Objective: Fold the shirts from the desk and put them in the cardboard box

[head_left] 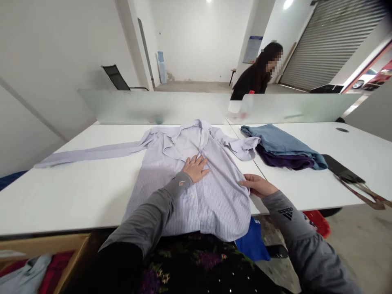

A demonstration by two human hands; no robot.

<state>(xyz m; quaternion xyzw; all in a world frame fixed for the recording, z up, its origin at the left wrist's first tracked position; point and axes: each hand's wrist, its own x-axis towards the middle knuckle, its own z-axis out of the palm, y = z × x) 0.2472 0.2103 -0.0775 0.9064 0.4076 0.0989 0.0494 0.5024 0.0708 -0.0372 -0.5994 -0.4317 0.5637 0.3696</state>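
Note:
A pale lilac striped button-up shirt lies spread on the white table, collar toward the back and hem hanging over the front edge. One sleeve stretches far out to the left; the other is bunched at the right. My left hand rests flat on the shirt's front below the collar, fingers spread. At the shirt's right side edge, my right hand pinches the fabric between thumb and fingers.
Folded blue and purple clothes sit at the right, beside a black phone-like item with a strap. A frosted divider runs along the back. Behind it a person bends forward. A cardboard box holds garments at lower left.

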